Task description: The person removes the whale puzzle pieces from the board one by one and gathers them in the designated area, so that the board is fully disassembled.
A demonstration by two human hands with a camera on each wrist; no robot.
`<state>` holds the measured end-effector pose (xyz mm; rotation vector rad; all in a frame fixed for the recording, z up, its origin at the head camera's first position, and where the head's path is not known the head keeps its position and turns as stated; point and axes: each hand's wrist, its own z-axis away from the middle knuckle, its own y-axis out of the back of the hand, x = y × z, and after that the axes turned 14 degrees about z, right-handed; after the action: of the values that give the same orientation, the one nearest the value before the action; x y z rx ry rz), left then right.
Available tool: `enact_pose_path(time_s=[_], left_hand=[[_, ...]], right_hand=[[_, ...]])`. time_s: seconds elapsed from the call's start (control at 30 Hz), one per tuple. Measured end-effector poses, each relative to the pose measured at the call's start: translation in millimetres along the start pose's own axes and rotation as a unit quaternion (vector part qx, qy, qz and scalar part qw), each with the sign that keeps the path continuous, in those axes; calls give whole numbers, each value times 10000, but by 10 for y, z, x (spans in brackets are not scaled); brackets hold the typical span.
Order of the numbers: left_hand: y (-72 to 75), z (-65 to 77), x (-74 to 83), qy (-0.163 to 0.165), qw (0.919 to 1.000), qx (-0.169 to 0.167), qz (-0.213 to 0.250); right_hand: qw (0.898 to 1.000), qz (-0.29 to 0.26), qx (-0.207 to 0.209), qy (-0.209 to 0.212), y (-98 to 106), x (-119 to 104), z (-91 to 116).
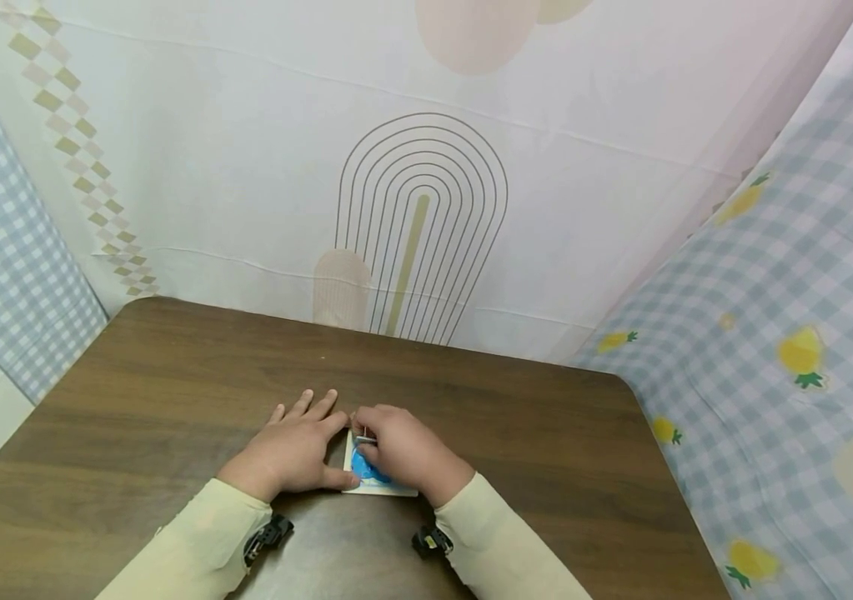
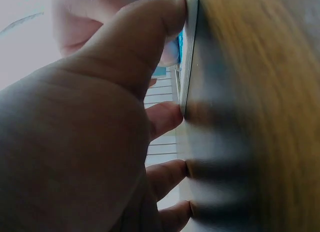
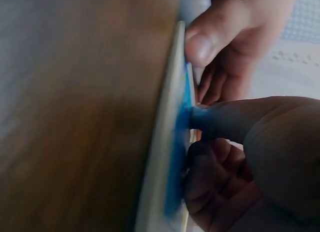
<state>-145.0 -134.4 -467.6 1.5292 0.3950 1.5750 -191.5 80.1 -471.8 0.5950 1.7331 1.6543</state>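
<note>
The left hand (image 1: 291, 457) lies spread, its thumb steadying a thin blue-printed board (image 1: 375, 478) midway between the tabletop's (image 1: 546, 450) side edges. The right hand (image 1: 409, 450) seems to pinch a small flat piece (image 1: 366, 438) there, likely working it, which calls for steady thumb pressure; the right wrist view shows curled fingers the head view hides.

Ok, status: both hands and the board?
Left hand spread, touching the board. Right hand over its blue patch, grip unclear. Both hands partly hide the board.
</note>
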Motion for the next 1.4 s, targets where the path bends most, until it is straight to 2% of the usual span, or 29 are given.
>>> enact_pose_path(time_s=[0.13,0.23,0.5,0.73,0.93,1.03,1.2,1.4], left_hand=[[1,-1,-9,-6,10000,-34,0],[-2,-5,-11,-19,10000,-33,1],[-1,1,4,-6,10000,9,-11],[-1,-4,26,10,10000,10,-26],[-7,-2,17,27,10000,4,41],[-9,-1,16,26,10000,-3,50],[-3,3,14,9,10000,-31,90],[-6,-3,-6,-16,9999,-51,126]], right_hand=[[9991,-21,190,368,-7,46,27],[9987,-257,184,396,12,103,54],[9932,-1139,-176,-173,117,297,154],[9889,-1253,124,-786,197,565,257],[9674,-1760,673,-1695,244,863,329],[9587,-1826,785,-2032,284,1015,371],[9479,-2011,740,-2357,317,1278,433],[9215,-2771,599,-2656,336,1573,473]])
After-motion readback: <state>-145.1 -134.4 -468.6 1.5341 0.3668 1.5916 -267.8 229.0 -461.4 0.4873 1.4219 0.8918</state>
